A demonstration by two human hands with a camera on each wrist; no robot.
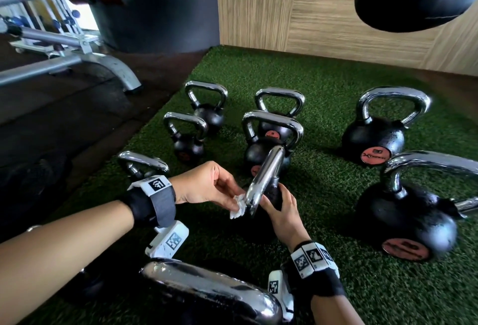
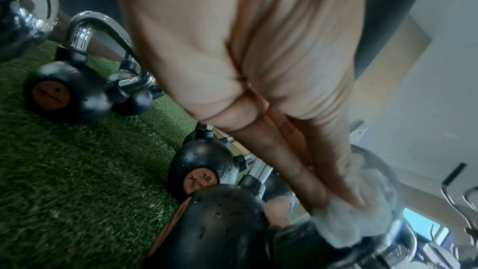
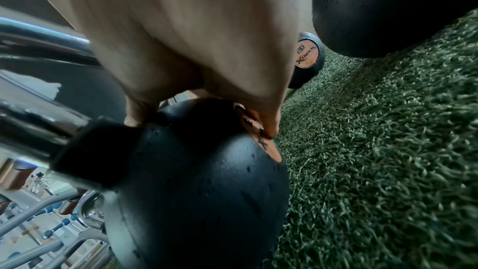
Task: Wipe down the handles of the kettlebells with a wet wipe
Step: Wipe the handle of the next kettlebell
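Several black kettlebells with chrome handles stand on green turf [image 1: 323,91]. In the middle, one kettlebell is tipped toward me, its chrome handle [image 1: 263,177] slanting up. My left hand [image 1: 219,190] pinches a crumpled white wet wipe [image 1: 239,207] against the near end of that handle; the wipe [image 2: 349,218] shows pressed on chrome [image 2: 393,181] in the left wrist view. My right hand [image 1: 280,208] grips the black ball [image 3: 201,181] of the same kettlebell, fingers curled over its orange label [image 3: 261,136].
Two large kettlebells [image 1: 372,138] [image 1: 406,221] sit at the right, smaller ones [image 1: 207,110] [image 1: 185,141] at the back left. Another chrome handle [image 1: 207,291] lies just below my wrists. A grey bench frame [image 1: 77,63] stands left; a wood-panel wall [image 1: 323,14] closes the back.
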